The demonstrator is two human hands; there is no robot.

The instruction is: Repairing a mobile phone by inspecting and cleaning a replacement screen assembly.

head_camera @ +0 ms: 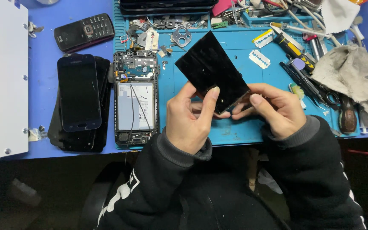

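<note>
A glossy black phone back cover [211, 68] is held tilted above the blue work mat [235, 127]. My left hand [190, 121] grips its near edge, thumb pressed on the upper face. My right hand [273, 108] pinches the near right corner, thumb on the edge. To the left on the mat lies an opened phone [135, 98] with its battery and circuit board exposed and thin wires trailing across it.
A stack of black phones [79, 98] and a keypad phone [84, 30] lie left on the blue table. Two razor blades [259, 58], screwdrivers [294, 49], tweezers, small parts and a grey cloth [354, 74] crowd the mat's right and far sides. A white panel [1, 76] stands far left.
</note>
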